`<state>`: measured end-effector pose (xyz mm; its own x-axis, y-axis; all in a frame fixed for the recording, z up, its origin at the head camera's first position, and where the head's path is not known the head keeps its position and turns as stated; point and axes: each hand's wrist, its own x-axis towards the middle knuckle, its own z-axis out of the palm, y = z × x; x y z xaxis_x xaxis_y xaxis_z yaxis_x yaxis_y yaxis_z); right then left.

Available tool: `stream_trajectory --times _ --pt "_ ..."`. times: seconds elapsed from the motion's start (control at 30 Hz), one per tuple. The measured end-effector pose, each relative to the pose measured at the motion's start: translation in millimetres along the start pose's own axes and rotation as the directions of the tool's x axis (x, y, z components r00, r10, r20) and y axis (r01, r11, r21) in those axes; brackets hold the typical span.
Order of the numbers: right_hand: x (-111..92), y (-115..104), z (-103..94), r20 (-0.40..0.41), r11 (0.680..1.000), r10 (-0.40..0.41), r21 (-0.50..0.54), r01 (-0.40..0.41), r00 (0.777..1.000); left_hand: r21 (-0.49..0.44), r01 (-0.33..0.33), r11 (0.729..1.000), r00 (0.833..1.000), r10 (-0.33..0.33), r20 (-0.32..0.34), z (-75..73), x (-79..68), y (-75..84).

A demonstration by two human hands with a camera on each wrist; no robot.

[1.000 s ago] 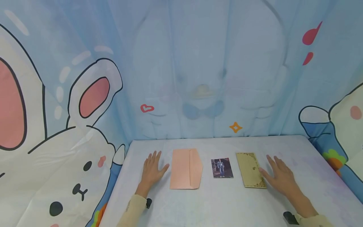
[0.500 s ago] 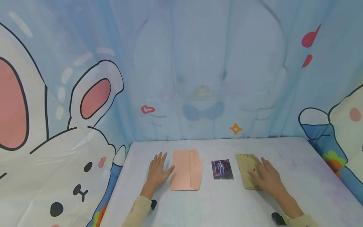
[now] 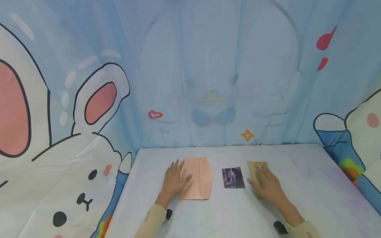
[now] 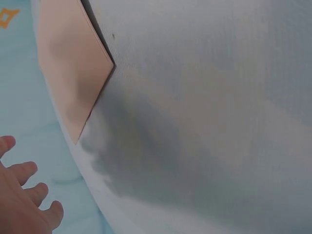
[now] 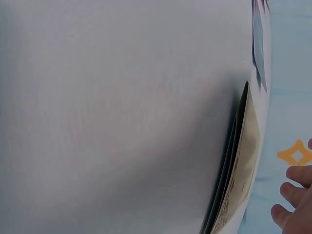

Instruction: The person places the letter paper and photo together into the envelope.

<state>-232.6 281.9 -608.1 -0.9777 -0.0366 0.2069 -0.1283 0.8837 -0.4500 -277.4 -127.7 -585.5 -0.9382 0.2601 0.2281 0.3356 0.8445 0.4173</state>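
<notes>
A pink envelope (image 3: 194,181) with its pointed flap unfolded to the right lies on the table, left of centre. My left hand (image 3: 175,181), fingers spread, is over the envelope's left edge; in the left wrist view its fingertips hang above the tabletop, with the envelope (image 4: 73,63) beyond. My right hand (image 3: 268,185) hovers with spread fingers over a gold card (image 3: 253,168) with an ornate border, covering most of it. The right wrist view shows the card (image 5: 241,170) edge-on, folded in layers. Between the hands lies a small photo (image 3: 233,177) of a standing person.
A white cloth covers the table (image 3: 220,218). Behind it hangs a blue curtain (image 3: 208,66) printed with cartoon rabbits, which meets the table's back edge. Dark wrist cameras (image 3: 279,227) sit at the sleeves.
My right hand has moved left from beside the gold card to above it. The left hand has shifted right, from beside the envelope to over its left edge. The card, photo and envelope stay put.
</notes>
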Motion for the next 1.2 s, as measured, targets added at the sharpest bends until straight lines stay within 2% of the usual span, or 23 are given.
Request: stream_trajectory --times 0.23,0.43,0.67,0.87,1.2 --pt "3.7 -14.6 9.2 -0.034 0.998 -0.069 -0.005 0.069 0.997 0.022 -0.02 1.0 0.999 0.019 0.038 11.7 4.2 5.7" --pt "7.1 -27.7 19.5 -0.013 0.997 -0.081 -0.014 0.081 0.997 0.011 -0.041 0.999 0.997 0.041 0.061 19.7 6.0 11.4" --pt "12.2 -49.0 31.8 -0.022 0.986 -0.161 -0.055 0.16 0.987 0.004 -0.047 0.999 0.996 0.046 0.08 22.4 6.2 18.7" --pt "17.0 -69.6 43.4 -0.015 0.98 -0.198 -0.025 0.198 0.98 0.012 -0.049 0.999 0.994 0.048 0.095 24.4 9.3 23.0" --pt "22.1 -94.5 67.5 0.03 0.965 -0.263 -0.008 0.264 0.964 0.077 -0.054 0.996 0.991 0.044 0.125 29.7 10.8 29.7"
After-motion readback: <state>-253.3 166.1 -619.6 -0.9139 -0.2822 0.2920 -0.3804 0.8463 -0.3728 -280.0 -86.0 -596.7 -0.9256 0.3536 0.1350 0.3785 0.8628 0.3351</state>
